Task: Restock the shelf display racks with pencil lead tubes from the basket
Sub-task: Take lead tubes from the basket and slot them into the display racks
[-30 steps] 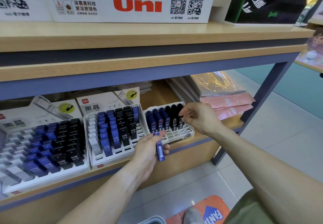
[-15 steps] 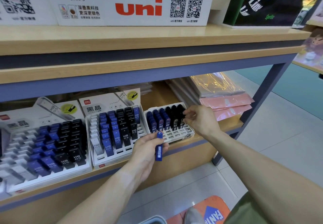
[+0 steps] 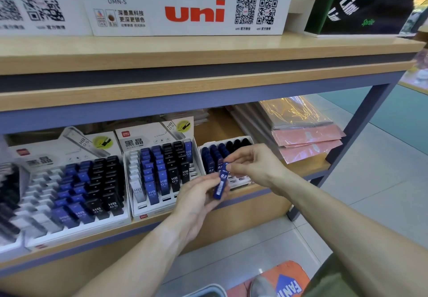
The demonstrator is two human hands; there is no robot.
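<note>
Head view. A blue pencil lead tube (image 3: pixel 221 181) is standing nearly upright in mid-air between the two hands, just in front of the lower shelf (image 3: pixel 301 169) edge. The tube is slim and rectangular, deep blue, with a white "0.3" mark near its upper part and a paler label band lower down; finer print is too blurred to read.

The left hand (image 3: pixel 196 201) is gripping the tube's lower half, fingers curled round it from the left. The right hand (image 3: pixel 252 164) is reaching in from the right, its fingertips (image 3: pixel 232 168) pinching the tube's top end.

Directly behind the hands, a small white rack (image 3: pixel 236 182) is sitting on the lower shelf, holding dark blue tubes at left and black ones at right; its near rows are showing open slots. Left of it, a middle rack (image 3: pixel 162 169) with a printed header card is carrying white, blue and black tubes marked "HB 0.5". Further left, a larger rack (image 3: pixel 69 192) is holding the same three colours.

Right of the small rack, pink and clear-wrapped flat packs (image 3: pixel 305 134) are lying stacked. On the upper shelf (image 3: pixel 208 49), a white "uni" display box (image 3: pixel 190 12) is standing.
</note>
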